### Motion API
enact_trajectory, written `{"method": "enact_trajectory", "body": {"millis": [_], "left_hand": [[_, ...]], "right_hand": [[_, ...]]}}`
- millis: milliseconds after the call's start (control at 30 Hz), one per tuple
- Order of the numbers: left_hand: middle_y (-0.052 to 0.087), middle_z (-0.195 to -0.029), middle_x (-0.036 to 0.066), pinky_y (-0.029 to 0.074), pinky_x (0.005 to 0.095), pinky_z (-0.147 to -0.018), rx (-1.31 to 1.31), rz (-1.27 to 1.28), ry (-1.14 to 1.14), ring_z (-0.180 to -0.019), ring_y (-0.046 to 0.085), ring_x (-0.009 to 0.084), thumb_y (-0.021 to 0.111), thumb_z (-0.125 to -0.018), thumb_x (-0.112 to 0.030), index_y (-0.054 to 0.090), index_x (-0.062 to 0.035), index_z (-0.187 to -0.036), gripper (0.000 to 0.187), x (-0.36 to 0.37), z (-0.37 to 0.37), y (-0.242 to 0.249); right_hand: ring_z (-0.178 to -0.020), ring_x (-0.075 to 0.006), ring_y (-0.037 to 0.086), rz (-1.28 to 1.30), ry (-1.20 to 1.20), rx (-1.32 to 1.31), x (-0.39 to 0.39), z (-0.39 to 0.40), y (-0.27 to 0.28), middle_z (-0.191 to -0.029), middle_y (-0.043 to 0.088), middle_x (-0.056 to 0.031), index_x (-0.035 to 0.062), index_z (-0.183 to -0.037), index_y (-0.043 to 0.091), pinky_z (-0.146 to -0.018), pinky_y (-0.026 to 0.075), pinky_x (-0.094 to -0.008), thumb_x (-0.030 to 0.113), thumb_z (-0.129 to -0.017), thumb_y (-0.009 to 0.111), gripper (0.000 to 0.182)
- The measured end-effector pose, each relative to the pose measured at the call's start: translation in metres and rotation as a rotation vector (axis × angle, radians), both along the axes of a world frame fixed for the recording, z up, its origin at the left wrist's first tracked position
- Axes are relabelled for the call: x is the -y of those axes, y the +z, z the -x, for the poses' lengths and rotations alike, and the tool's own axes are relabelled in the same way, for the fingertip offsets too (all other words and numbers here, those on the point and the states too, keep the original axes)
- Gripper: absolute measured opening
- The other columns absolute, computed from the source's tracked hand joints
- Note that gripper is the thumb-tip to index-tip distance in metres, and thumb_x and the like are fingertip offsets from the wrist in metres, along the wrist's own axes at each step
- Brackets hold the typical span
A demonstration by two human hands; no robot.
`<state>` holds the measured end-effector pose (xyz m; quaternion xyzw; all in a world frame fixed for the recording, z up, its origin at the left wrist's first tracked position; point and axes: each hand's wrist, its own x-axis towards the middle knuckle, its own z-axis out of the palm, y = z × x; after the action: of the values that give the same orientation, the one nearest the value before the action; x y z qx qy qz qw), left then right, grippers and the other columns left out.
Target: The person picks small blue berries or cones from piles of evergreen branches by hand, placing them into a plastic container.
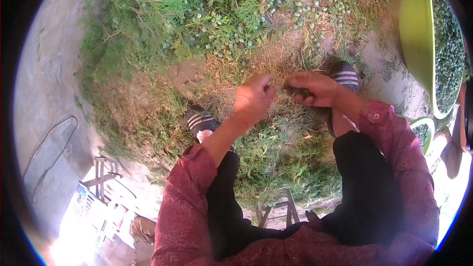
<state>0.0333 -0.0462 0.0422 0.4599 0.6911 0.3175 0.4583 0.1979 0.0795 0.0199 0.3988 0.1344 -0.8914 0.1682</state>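
Risks, left to right. Your left slipper point(198, 119) rests on loose plant litter point(276, 143); in my judgement the sole could slide if you shift weight onto it. Under your hands, the litter and the cut sprigs point(246, 0) are of much the same colour, so any small bit dropped there would be hard to find. Dry twigs could prick your bare fingers. Your right slipper point(346, 78) is beside more cuttings; a step could crush them. Far right, the yellow-green tub point(415, 29) is heaped with small green pieces point(447, 54); a bump from your right arm could spill some. Nearer you, the smaller container point(429, 130) has a bladed tool point(451, 157) beside it; reaching back carelessly could catch either.

Pose, left to right. Left forearm comes up and inward from the rolled sleeve; left hand point(252, 99) has its back up and its fingers bent in, narrow. Cannot tell whether it grips anything. Right forearm angles inward from the upper right leg; right hand point(315, 88) points at the left, fingers curled narrow, dark patches at the tips: pieces or shadow, cannot tell. Hands near each other, a slight gap between, above the litter. Sprigs lie ahead of both, on the ground.
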Motion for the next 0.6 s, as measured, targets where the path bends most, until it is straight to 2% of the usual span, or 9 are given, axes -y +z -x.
{"method": "enact_trajectory", "body": {"millis": [67,100,167,267,400,467,500,567,600], "left_hand": [[0.061,-0.085,0.014,0.049,0.0344,-0.062,-0.236,-0.108,0.111,-0.067,0.061,0.0259,0.062,-0.075,-0.012,0.058,-0.0070,-0.097,0.023,0.014,0.024,-0.029],[0.061,-0.085,0.014,0.049,0.0344,-0.062,-0.238,-0.103,0.112,-0.067,0.061,0.0259,0.062,-0.075,-0.012,0.058,-0.0070,-0.097,0.023,0.017,0.030,-0.032],[0.061,-0.084,0.014,0.049,0.0371,-0.062,-0.412,-0.014,0.207,-0.069,0.061,0.0296,0.060,-0.075,-0.010,0.058,-0.0073,-0.096,0.021,0.015,0.041,-0.041],[0.062,-0.080,0.015,0.049,0.0388,-0.062,-0.474,-0.034,0.208,-0.069,0.061,0.0318,0.060,-0.075,-0.009,0.059,-0.0073,-0.094,0.019,0.003,0.040,-0.043],[0.062,-0.078,0.016,0.049,0.0390,-0.061,-0.511,0.049,0.201,-0.068,0.061,0.0315,0.060,-0.075,-0.010,0.058,-0.0052,-0.092,0.018,-0.003,0.045,-0.052],[0.062,-0.077,0.015,0.050,0.0376,-0.061,-0.444,0.077,0.219,-0.068,0.062,0.0292,0.062,-0.076,-0.013,0.058,-0.0044,-0.093,0.019,-0.001,0.048,-0.055],[0.062,-0.077,0.015,0.050,0.0376,-0.061,-0.445,0.077,0.220,-0.068,0.062,0.0292,0.062,-0.076,-0.013,0.058,-0.0044,-0.093,0.019,-0.003,0.048,-0.046],[0.062,-0.080,0.014,0.050,0.0348,-0.060,-0.236,0.184,0.245,-0.070,0.063,0.0250,0.063,-0.077,-0.015,0.056,-0.0039,-0.096,0.023,-0.009,0.042,-0.009],[0.062,-0.080,0.014,0.050,0.0348,-0.060,-0.236,0.185,0.241,-0.070,0.063,0.0250,0.063,-0.077,-0.015,0.056,-0.0039,-0.096,0.023,-0.006,0.032,0.003]], "right_hand": [[-0.058,-0.0068,0.048,0.002,0.011,-0.014,-0.003,-0.010,-0.004,-0.080,0.052,0.0001,0.0054,-0.098,0.053,-0.037,0.030,-0.0156,0.019,-0.087,0.058,0.019],[-0.056,-0.0059,0.046,0.000,0.023,-0.034,-0.004,-0.011,-0.004,-0.077,0.051,0.0009,0.0054,-0.099,0.053,-0.037,0.029,-0.0157,0.018,-0.087,0.058,0.018],[-0.055,-0.0053,0.045,0.003,0.060,-0.002,-0.004,-0.006,-0.002,-0.075,0.049,0.0014,0.0054,-0.098,0.052,-0.037,0.028,-0.0159,0.017,-0.086,0.059,0.018],[-0.055,-0.0047,0.043,-0.009,0.105,0.022,-0.005,-0.004,0.004,-0.073,0.047,0.0019,0.0056,-0.097,0.052,-0.037,0.027,-0.0161,0.016,-0.086,0.059,0.017],[-0.055,-0.0049,0.044,-0.011,0.099,-0.015,-0.004,-0.006,0.001,-0.073,0.047,0.0018,0.0054,-0.097,0.053,-0.037,0.027,-0.0163,0.016,-0.087,0.058,0.016],[-0.055,-0.0052,0.044,-0.047,0.125,-0.011,-0.003,-0.008,-0.001,-0.074,0.047,0.0016,0.0054,-0.097,0.053,-0.037,0.028,-0.0165,0.018,-0.087,0.057,0.017],[-0.055,-0.0055,0.044,-0.083,0.150,-0.009,-0.003,-0.009,-0.002,-0.074,0.048,0.0014,0.0053,-0.097,0.054,-0.037,0.028,-0.0166,0.020,-0.088,0.056,0.018],[-0.055,-0.0059,0.045,-0.068,0.125,0.016,-0.005,-0.007,0.004,-0.075,0.049,0.0010,0.0054,-0.097,0.055,-0.037,0.029,-0.0168,0.022,-0.088,0.056,0.019],[-0.055,-0.0064,0.045,-0.051,0.100,0.040,-0.004,-0.006,0.008,-0.076,0.050,0.0007,0.0056,-0.097,0.055,-0.037,0.029,-0.0169,0.024,-0.088,0.055,0.020]]}}
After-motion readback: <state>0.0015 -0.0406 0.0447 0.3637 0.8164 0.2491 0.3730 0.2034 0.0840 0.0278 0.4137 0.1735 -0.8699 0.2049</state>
